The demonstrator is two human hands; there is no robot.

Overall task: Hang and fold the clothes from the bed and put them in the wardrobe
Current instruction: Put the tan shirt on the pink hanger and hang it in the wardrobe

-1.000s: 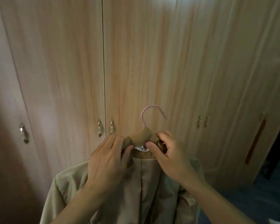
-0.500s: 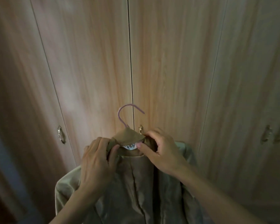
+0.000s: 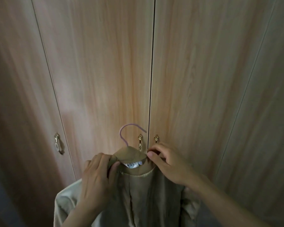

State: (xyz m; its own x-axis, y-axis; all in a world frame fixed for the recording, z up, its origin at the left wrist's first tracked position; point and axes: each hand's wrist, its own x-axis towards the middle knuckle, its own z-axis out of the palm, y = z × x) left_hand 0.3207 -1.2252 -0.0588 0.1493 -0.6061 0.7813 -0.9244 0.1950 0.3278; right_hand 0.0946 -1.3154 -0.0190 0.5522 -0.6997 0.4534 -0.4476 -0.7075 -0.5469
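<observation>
Both hands pinch tan jacket (image 3: 138,194) collar on pink hanger (image 3: 126,135): left hand (image 3: 97,179) fingers curled, right hand (image 3: 169,163) thumb-to-fingertip (wardrobe doors (image 3: 105,79) closed).

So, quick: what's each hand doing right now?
Left hand: closed, gripping the jacket near its neck.
Right hand: closed, pinching the jacket on the other side of the neck.
</observation>
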